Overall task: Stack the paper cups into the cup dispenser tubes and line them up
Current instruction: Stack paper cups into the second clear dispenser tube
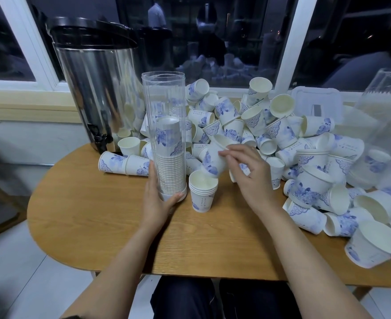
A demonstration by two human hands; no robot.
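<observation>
The clear dispenser tube (pixel 164 107) stands upright on the wooden table (pixel 97 215), its lower half filled with nested cups (pixel 170 162). The left hand (pixel 157 201) wraps round its base. Just beside it, the right hand (pixel 247 176) pinches a tilted cup (pixel 211 162) over a short upright stack (pixel 202 192); the thumb is hidden. The loose pile (pixel 282 134) runs off the right edge.

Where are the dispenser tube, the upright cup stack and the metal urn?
dispenser tube (pixel 164 100), head view, clear upper wall.
upright cup stack (pixel 202 201), head view, outer side.
metal urn (pixel 93 88), head view, steel body.
</observation>
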